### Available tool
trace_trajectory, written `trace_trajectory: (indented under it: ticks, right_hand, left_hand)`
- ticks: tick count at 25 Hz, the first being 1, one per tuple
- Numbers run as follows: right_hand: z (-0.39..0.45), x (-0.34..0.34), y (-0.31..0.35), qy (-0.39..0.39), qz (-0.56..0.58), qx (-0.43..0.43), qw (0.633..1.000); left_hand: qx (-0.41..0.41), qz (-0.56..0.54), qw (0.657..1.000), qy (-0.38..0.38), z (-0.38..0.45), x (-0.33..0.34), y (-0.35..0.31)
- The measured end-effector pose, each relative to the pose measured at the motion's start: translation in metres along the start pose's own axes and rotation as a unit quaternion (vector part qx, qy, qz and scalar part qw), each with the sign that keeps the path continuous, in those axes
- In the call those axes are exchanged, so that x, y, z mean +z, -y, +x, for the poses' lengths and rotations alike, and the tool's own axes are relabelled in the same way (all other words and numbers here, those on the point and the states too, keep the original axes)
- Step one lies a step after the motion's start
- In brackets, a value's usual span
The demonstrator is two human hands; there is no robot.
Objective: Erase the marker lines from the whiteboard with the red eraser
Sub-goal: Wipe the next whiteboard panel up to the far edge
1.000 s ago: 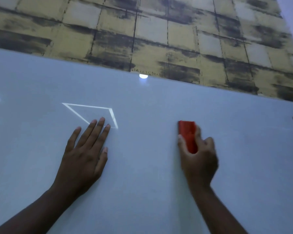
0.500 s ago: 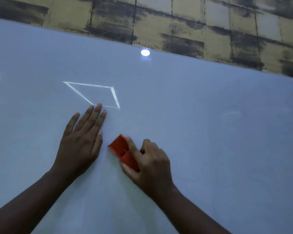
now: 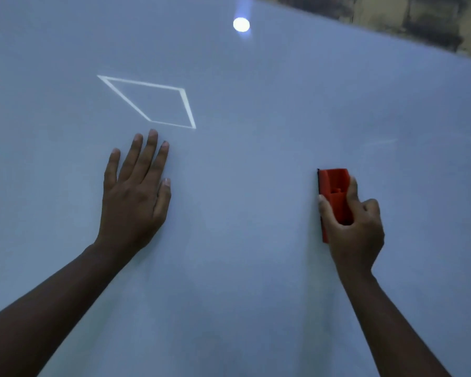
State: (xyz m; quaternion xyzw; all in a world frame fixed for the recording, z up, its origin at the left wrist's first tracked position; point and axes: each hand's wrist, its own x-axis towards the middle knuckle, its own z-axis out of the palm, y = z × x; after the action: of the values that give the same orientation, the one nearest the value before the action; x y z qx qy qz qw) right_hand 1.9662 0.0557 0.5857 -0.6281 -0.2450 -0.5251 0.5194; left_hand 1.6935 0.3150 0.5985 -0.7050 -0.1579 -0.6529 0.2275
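Whiteboard (image 3: pixel 256 268) bare between flat left hand (image 3: pixel 136 197); eraser (image 3: pixel 333 191) apart.

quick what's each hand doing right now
left hand: open, flat on the whiteboard, holding nothing
right hand: closed on the red eraser

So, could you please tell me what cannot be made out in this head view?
- Eraser pad face: the red eraser lies against the whiteboard, with the right hand over its lower half.
- Marker lines: none discernible; the bright four-sided outline may be a reflection.
- Left hand palm: pressed flat, hidden.
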Motion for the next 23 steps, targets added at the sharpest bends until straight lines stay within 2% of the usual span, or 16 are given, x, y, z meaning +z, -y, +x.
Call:
trace_trajectory:
  ticks: [4,6,8,12,16,18,21,23]
  right_hand:
    - [-0.013,-0.004,0.005,0.04,0.06,0.016,0.997]
    - [-0.028,0.0,0.022,0.045,0.067,-0.003,0.997]
    - [-0.058,0.008,0.048,0.066,0.068,-0.053,0.994]
    - [-0.14,0.012,0.09,0.16,0.056,-0.196,0.966]
    - [-0.162,0.003,0.089,0.195,0.031,-0.227,0.954]
    - [-0.143,-0.001,0.08,0.185,0.02,-0.207,0.961]
    - [-0.102,-0.009,0.042,0.131,0.023,-0.08,0.988]
    - [-0.083,-0.018,0.008,0.112,0.028,0.001,0.993]
  left_hand:
    - [-0.025,-0.012,1.0,0.012,-0.018,0.0,-0.01]
    - [-0.026,-0.009,1.0,0.014,-0.029,0.0,-0.012]
    - [-0.025,0.0,1.0,0.016,-0.04,0.001,-0.015]
    - [-0.026,0.005,0.999,0.028,-0.06,0.0,-0.018]
    - [-0.029,0.003,0.998,0.05,-0.086,-0.005,-0.023]
    - [-0.032,0.001,0.998,0.056,-0.098,-0.007,-0.025]
    - [-0.037,-0.001,0.997,0.064,-0.115,-0.008,-0.028]
    - [-0.042,0.007,0.997,0.069,-0.125,-0.008,-0.031]
